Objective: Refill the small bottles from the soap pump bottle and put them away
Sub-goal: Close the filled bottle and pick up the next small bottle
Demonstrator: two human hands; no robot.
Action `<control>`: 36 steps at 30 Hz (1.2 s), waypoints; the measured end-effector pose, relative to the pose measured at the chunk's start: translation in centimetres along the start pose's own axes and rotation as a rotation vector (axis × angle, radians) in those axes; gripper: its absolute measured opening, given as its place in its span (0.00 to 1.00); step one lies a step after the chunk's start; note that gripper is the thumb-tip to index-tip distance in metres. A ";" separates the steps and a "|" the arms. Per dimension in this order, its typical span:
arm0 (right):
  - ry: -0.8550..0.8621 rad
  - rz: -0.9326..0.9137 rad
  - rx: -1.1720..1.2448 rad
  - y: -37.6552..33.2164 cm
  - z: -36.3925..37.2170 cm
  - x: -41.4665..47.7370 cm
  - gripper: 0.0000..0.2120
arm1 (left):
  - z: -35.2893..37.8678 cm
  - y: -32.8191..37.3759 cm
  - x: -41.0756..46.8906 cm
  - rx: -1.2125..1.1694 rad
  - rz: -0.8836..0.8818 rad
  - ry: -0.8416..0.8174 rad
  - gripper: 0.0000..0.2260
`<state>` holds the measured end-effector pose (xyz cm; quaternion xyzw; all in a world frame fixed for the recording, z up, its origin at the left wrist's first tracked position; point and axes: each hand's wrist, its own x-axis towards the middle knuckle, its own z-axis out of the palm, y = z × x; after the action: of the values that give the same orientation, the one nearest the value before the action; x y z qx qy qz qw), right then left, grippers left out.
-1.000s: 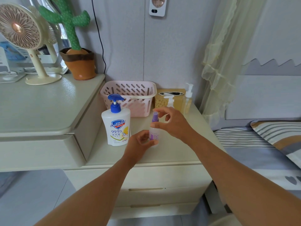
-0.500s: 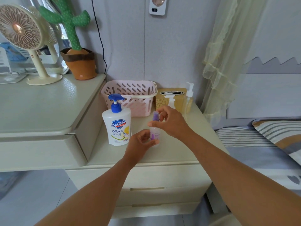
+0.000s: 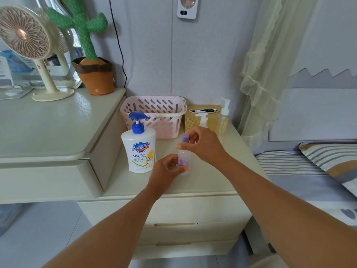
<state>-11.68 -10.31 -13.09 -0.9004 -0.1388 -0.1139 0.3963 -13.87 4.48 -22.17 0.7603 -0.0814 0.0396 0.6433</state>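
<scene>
White soap pump bottle (image 3: pixel 138 151), blue pump, blue-yellow label. Clear small bottle (image 3: pixel 184 158), purple cap and print. Pink slotted basket (image 3: pixel 154 111) at 12 o'clock. Green cactus (image 3: pixel 85 29) at 10 o'clock. Grey-white striped bed (image 3: pixel 289 165) at 3 o'clock.

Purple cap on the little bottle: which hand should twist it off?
Probably the right hand: its fingers pinch the purple cap, while the left hand grips the small bottle lower down, steadying it.
</scene>
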 end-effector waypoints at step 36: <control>-0.044 -0.004 -0.219 -0.5 -0.1 -0.3 0.20 | -0.1 -0.2 0.0 0.035 0.017 -0.005 0.17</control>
<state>-12.15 -10.11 -12.81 -0.9403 -0.1361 -0.1096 0.2920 -13.80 4.59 -22.39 0.7707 -0.0887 0.0449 0.6294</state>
